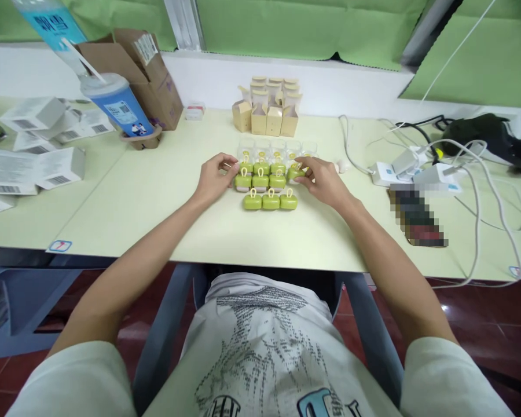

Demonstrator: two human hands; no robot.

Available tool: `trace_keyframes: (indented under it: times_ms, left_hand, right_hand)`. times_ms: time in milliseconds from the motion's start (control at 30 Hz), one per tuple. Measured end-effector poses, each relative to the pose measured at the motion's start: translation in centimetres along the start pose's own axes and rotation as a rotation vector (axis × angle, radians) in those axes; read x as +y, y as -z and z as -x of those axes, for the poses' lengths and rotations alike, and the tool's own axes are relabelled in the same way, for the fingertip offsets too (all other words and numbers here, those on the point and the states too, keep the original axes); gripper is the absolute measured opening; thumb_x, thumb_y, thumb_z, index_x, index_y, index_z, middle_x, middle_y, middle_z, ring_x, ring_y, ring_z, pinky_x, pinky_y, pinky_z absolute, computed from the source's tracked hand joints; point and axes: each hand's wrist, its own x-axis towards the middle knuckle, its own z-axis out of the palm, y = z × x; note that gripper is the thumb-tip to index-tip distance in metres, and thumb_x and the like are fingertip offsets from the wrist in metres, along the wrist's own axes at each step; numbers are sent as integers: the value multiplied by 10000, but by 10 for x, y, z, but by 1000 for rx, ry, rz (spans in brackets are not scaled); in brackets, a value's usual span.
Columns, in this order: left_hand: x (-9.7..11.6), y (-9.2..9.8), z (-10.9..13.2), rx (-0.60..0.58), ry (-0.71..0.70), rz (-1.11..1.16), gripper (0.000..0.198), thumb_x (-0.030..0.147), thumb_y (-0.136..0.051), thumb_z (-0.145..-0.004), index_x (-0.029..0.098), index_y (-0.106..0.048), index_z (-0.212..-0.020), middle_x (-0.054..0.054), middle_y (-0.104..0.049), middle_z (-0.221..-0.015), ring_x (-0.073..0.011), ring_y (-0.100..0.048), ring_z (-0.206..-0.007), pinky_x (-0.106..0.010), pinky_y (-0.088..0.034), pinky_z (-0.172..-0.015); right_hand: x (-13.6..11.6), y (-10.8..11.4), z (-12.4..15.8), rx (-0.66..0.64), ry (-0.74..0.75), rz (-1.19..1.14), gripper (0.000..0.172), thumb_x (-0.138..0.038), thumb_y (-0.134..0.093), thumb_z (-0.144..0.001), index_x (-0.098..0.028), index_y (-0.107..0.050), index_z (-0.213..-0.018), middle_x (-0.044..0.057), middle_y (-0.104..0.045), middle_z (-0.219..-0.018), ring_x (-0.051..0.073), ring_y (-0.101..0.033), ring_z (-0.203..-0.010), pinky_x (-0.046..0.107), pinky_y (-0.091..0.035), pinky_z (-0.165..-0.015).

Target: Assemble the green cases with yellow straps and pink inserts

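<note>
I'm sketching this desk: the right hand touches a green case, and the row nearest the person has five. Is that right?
No: the head view shows three green cases, not five, in the row nearest the person. The right hand does touch a green case.

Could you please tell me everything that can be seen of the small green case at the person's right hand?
The small green case looks like glossy plastic, rounded at the corners, with a pale loop on top. It sits at the right side of a block of similar green cases. The thumb and fingers of the right hand pinch it and hide part of it. Whether its underside touches the table cannot be told.
</note>
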Motion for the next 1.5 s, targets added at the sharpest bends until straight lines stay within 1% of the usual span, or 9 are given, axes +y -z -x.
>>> trace_keyframes:
  times_ms: [133, 367, 833, 1033, 1133, 1233, 1267, 1400, 1500]
  left_hand:
    - [3, -2, -2, -15, -8, -41, 225, 398, -797, -887, 211, -753, -1005, -90, -811, -1060, -219, -737, -914, -254, -562, -537]
    - [5, -5, -3, -2, 26, -25, 178, 337, -784, -873, 205, -743, -986, -79, -802, -1014, -198, -718, -854, -224, -508, -490]
    - [4, -4, -4, -18, 26, -64, 220, 378, -812, -897, 215, -722, -1014, -82, -797, -1051, -219, -728, -905, -257, -543, -526]
    - [4, -5, -3, -9, 30, -66, 175, 335, -780, -889, 216, -728, -1007, -76, -799, -1041, -212, -712, -887, -258, -519, -519]
    - [4, -5, -3, 6, 22, -70, 173, 359, -767, -919, 209, -724, -993, -82, -798, -1032, -216, -717, -894, -259, -522, -526]
    - [4, -5, -1, 16, 18, -59, 188, 386, -721, -959, 199, -710, -976, -87, -789, -997, -226, -735, -888, -260, -516, -509]
    - [4, -5, -1, 15, 19, -58, 193, 389, -711, -965, 197, -705, -973, -87, -784, -986, -226, -740, -881, -257, -512, -501]
    - [3, -6, 0, 15, 5, -68, 176, 363, -685, -974, 188, -702, -976, -84, -779, -973, -217, -753, -865, -235, -495, -477]
    - [4, -5, 1, 15, 16, -62, 160, 338, -666, -974, 183, -705, -983, -83, -779, -964, -212, -757, -859, -231, -505, -480]
  right_hand:
    - [4, -6, -1, 28, -14, -17, 602, -338, -667, -991, -127, -664, -1555, 211, -813, -1308, 318, -794, -939, 512, -649, -984]
    - [0, -11, -1, 62, -2, 31, 510, -265, -561, -1056, -182, -653, -1550, 203, -798, -1349, 332, -796, -1053, 531, -642, -1011]
    - [-7, -7, -1, 19, 13, 322, 395, -250, -502, -1134, -191, -736, -1446, 181, -792, -1354, 352, -778, -1099, 427, -577, -808]
    - [-13, -6, 1, 15, 13, 301, 381, -261, -509, -1135, -199, -735, -1435, 179, -786, -1382, 349, -782, -1103, 432, -588, -825]
    - [-5, 4, 1, 112, 26, 222, 382, -307, -496, -1145, -205, -738, -1421, 180, -781, -1394, 327, -785, -1046, 461, -614, -886]
    - [19, 25, -12, 288, -27, 145, 368, -346, -492, -1127, -214, -784, -1307, 164, -810, -1280, 317, -778, -993, 496, -638, -918]
    - [29, 32, -20, 298, -64, 136, 347, -369, -517, -1109, -229, -802, -1249, 153, -821, -1226, 325, -771, -995, 509, -647, -908]
    - [64, 50, -63, 110, -124, 180, 249, -354, -680, -969, -261, -830, -1145, 113, -849, -1150, 366, -711, -1140, 613, -587, -1110]
    - [74, 47, -91, -70, -100, 188, 410, -304, -777, -838, -269, -800, -1245, 75, -866, -1132, 412, -660, -1222, 663, -538, -1142]
